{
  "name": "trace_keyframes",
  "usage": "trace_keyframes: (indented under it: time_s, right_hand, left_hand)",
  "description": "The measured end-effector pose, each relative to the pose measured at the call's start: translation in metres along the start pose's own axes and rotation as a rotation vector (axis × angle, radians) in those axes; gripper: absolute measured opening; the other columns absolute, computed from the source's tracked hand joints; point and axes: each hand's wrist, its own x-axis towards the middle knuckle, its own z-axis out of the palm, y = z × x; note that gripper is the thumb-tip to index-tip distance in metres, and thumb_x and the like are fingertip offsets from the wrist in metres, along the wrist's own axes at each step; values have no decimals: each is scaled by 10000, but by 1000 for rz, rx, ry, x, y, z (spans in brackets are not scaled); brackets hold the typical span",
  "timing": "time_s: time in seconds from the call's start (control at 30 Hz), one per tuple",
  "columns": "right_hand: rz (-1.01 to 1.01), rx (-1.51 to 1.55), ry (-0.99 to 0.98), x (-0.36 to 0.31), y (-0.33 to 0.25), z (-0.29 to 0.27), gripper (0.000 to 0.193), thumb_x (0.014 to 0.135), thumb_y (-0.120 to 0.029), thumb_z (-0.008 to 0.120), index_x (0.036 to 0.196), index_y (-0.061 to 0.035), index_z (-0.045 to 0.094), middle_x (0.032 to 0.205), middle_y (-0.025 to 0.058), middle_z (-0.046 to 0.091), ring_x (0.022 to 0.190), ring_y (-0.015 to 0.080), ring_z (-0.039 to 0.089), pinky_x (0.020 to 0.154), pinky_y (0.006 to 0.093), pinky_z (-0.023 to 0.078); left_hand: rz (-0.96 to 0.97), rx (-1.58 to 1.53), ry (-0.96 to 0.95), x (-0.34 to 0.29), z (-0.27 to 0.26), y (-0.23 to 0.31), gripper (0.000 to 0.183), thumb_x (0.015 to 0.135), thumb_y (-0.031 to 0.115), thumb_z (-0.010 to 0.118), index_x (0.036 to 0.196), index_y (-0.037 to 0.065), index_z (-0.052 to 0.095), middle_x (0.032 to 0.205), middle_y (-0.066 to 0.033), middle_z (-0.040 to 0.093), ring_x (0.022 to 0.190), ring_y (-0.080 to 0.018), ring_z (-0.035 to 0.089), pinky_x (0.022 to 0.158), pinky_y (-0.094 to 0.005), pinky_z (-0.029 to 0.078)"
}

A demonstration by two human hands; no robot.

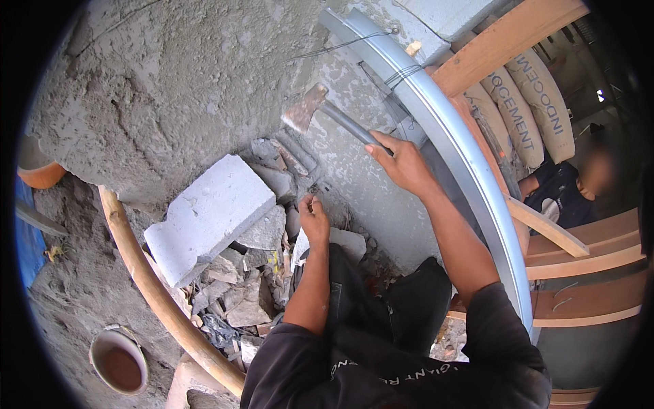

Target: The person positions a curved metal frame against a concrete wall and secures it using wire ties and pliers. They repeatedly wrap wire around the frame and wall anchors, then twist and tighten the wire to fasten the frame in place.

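Hatchet (340,118) at the frame's upper centre, its handle wrapped by the right hand (403,165), is best swung clear of the left hand (314,217) mid-frame, whose fingertips look pressed together near rubble (246,307), on what I cannot tell.

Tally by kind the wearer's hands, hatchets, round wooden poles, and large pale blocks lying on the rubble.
Hands, left hand and right hand: 2
Hatchet: 1
Round wooden pole: 1
Large pale block on the rubble: 1
Total: 5
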Motion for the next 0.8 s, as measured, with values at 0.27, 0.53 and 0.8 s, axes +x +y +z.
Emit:
trace_keyframes:
  time_s: [0.27, 0.53, 0.8]
  right_hand:
    - [-64, -6, -16, 2, -3, 13, 449, 908, -308, 546, 1237, -4, 524, 1142, 264, 573, 1107, 339, 556, 924, 369, 426]
    - [-49, -49, 41, 1, -11, 9, 456, 915, -315, 536, 1249, -5, 516, 1174, 265, 560, 1134, 343, 538, 938, 340, 413]
    - [-51, -66, 156, 3, -3, 24, 467, 909, -329, 543, 1233, 7, 526, 1141, 261, 580, 1108, 326, 561, 923, 330, 421]
  left_hand:
    - [-6, 87, -102, 7, 3, -16, 351, 880, 257, 530, 1068, -36, 571, 973, -200, 608, 863, -275, 600, 781, -357, 465]
    - [17, 156, -101, 5, 8, -24, 351, 872, 263, 542, 1049, -38, 583, 925, -186, 625, 818, -258, 610, 753, -351, 474]
    - [-30, 144, -134, 3, 5, -11, 357, 870, 259, 538, 1058, -40, 586, 947, -204, 624, 831, -282, 617, 759, -364, 478]
